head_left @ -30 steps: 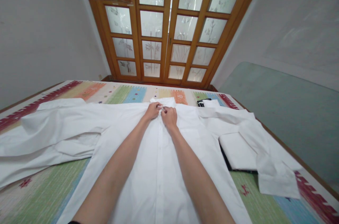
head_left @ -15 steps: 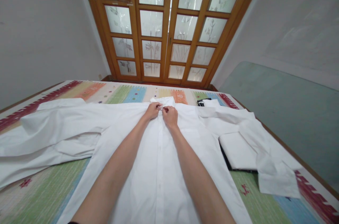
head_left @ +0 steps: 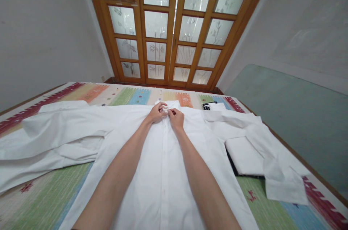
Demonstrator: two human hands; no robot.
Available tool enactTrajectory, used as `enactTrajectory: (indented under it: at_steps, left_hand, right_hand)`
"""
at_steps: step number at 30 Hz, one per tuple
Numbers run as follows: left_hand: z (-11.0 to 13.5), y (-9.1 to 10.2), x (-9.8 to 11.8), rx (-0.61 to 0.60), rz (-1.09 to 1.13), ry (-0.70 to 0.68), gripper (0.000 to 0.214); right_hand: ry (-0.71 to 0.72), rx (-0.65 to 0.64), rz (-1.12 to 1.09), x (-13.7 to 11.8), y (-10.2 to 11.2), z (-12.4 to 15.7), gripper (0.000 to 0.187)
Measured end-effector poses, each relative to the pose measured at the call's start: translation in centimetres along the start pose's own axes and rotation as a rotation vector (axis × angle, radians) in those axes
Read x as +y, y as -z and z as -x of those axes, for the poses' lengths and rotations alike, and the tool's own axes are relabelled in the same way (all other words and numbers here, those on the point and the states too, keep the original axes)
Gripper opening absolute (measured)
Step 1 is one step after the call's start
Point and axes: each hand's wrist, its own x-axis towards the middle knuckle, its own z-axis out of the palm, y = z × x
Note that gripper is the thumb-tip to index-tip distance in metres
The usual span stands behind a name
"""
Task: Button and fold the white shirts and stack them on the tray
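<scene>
- The white shirt (head_left: 163, 172) lies front-up and spread flat on the bed, its smooth, thin woven cloth lightly creased, with a straight button strip (head_left: 163, 150) running down the middle.
- The left hand (head_left: 157, 113) and right hand (head_left: 176, 118) meet at the top of the strip, just below the collar (head_left: 174, 104), knuckles almost touching.
- The fingers of both hands are curled in tight and pinch the shirt cloth at the neck opening. What lies between the fingertips is too small to tell.
- Both bare forearms stretch up over the shirt front and cover part of it.
- The shirt's long sleeves spread to either side. The left one (head_left: 49, 139) lies in soft, rumpled folds, and the right one (head_left: 274, 157) bends down toward a square cuff.
- The right sleeve drapes over a folded white garment (head_left: 243, 155), a neat flat rectangle resting on a thin dark board (head_left: 231, 166).
- The bedspread (head_left: 40, 201) is a coarse-looking weave in green, blue, orange and red stripes with small star motifs.
- A small black-and-white item (head_left: 210, 105) sits near the bed's far edge, right of the collar.
- Beyond the bed stand wooden doors (head_left: 174, 27) with frosted, etched glass panes.
</scene>
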Motion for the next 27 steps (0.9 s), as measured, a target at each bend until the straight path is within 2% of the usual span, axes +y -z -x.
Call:
enactTrajectory:
  at_steps: [8, 13, 14, 17, 19, 21, 25, 27]
  left_hand:
    - [0.1, -0.1, 0.0, 0.025, 0.023, -0.004, 0.035]
    - [-0.1, -0.2, 0.0, 0.117, -0.042, -0.018, 0.038]
    - [0.0, -0.3, 0.1, 0.153, -0.087, -0.030, 0.040]
    - [0.2, -0.5, 0.3, 0.278, -0.309, -0.108, 0.042]
    - [0.5, -0.7, 0.5, 0.334, -0.483, -0.148, 0.035]
    - [0.8, -0.9, 0.9, 0.362, -0.625, -0.137, 0.027]
    - [1.4, -1.2, 1.5, 0.376, -0.740, -0.084, 0.025]
    - [1.6, -1.2, 1.6, 0.378, -0.749, -0.085, 0.027]
  right_hand:
    - [-0.022, 0.025, -0.038, 0.1, 0.0, 0.0, 0.023]
    - [-0.041, 0.148, 0.136, 0.3, -0.1, 0.0, 0.009]
    - [-0.045, 0.192, 0.173, 0.3, -0.1, 0.0, 0.012]
    - [-0.076, 0.275, 0.222, 0.1, -0.2, 0.1, 0.035]
    - [-0.097, 0.251, 0.239, -0.2, -0.2, 0.3, 0.047]
    - [-0.057, 0.202, 0.289, -0.4, -0.2, 0.4, 0.049]
    - [0.144, 0.086, 0.428, -0.7, -0.1, 0.7, 0.032]
    - [0.218, 0.007, 0.480, -0.8, -0.1, 0.8, 0.029]
